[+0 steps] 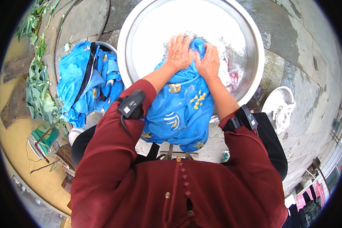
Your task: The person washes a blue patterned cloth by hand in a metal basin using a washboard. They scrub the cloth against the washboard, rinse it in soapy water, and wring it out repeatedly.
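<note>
A large round metal basin (258, 54) with white suds and water stands in front of me. A blue patterned cloth (176, 102) with shell, star and ship's-wheel prints is draped over its near rim, the far end bunched up in the suds. My left hand (180, 52) presses on the left side of that bunch, its fingertips at the foam. My right hand (208, 60) grips the right side, thumb close to the left one. Some of the fingers' undersides are hidden by the hands. Red-and-white fabric (232, 81) lies partly under water to the right.
Another blue printed cloth with a dark zip (79, 77) overflows a metal container (109, 48) at the left. A small white basin (280, 92) with white cloth (283, 116) over its rim sits right. Leafy greens (41, 91) and a hose (57, 42) lie along the left paving.
</note>
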Demonstrator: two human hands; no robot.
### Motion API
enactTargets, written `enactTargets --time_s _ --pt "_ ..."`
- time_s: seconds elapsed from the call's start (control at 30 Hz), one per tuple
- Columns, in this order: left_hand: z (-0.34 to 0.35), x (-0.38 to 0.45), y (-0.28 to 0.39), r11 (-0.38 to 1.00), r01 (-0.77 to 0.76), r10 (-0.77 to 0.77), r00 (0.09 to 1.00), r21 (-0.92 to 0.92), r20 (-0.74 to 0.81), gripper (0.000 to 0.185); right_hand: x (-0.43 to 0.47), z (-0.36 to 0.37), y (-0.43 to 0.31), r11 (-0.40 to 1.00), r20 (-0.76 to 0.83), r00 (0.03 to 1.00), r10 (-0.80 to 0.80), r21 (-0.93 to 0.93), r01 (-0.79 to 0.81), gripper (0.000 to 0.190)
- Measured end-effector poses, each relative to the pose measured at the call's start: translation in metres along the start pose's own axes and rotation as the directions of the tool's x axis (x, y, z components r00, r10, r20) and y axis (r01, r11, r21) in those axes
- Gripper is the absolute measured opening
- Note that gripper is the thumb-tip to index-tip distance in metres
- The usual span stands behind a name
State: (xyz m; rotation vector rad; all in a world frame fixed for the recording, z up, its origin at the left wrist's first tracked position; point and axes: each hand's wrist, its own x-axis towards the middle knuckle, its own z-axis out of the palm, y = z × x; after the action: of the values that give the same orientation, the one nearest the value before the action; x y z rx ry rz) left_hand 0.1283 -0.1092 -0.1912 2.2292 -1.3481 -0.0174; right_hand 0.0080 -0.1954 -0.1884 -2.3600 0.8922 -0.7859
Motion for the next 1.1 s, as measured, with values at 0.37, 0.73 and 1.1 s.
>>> enactTargets --time_s 0.37,0.73,1.1 --pt "-0.074 -0.082 0.015 0.931 -0.106 0.21 0.938 -0.349 0.275 0.02 -0.05 -0.065 -0.05 0.969 0.471 0.846 -0.248 0.126 0.214 0.021" --pt "-0.094 -0.096 0.028 0.855 -0.156 0.244 0.963 -0.494 0.118 0.02 -0.06 -0.088 -0.047 0.907 0.328 0.872 -0.363 0.338 0.251 0.03" --pt "-0.047 -0.055 0.03 0.916 0.319 -0.351 0.93 0.242 0.105 0.036 -0.033 -0.03 -0.044 0.987 0.322 0.937 0.138 -0.124 -0.103 0.021"
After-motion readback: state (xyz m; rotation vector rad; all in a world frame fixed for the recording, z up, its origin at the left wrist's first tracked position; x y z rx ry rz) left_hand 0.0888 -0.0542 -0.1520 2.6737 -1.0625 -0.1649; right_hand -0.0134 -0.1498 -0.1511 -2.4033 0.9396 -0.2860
